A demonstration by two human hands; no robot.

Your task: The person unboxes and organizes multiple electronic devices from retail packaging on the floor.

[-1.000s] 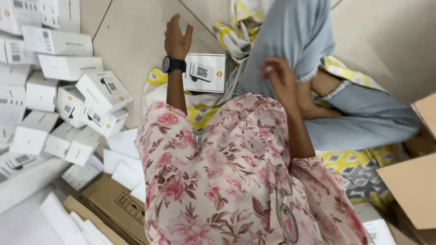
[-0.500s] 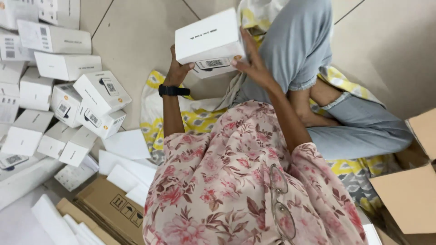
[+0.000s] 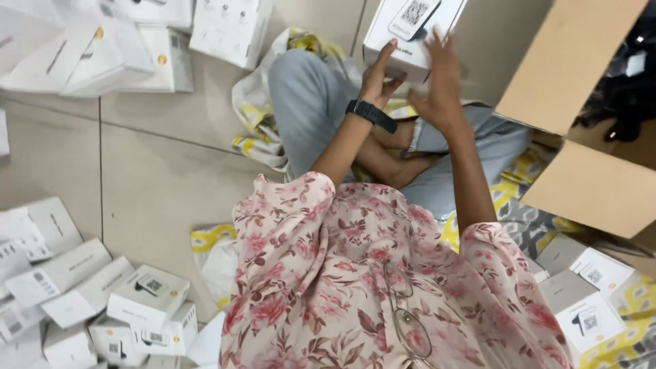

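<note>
I sit cross-legged on a tiled floor in a floral top and light jeans. My left hand [image 3: 380, 78], with a dark watch on the wrist, grips the near left side of a white box [image 3: 410, 31] held up in front of me. My right hand [image 3: 441, 82] has its fingers spread against the box's near right side. The box has a printed picture of a small device on its top face. Its far end is cut off by the top edge of the view.
An open brown carton [image 3: 581, 123] stands at the right. Several white boxes lie at the lower left [image 3: 147, 301], upper left [image 3: 123, 48] and lower right [image 3: 581, 307]. A yellow patterned cloth [image 3: 260, 109] lies under me. Glasses [image 3: 410, 318] hang on my top.
Both hands have taken up the white box and carried it up and to the right toward the brown carton. My view has swung right, bringing the carton in.
</note>
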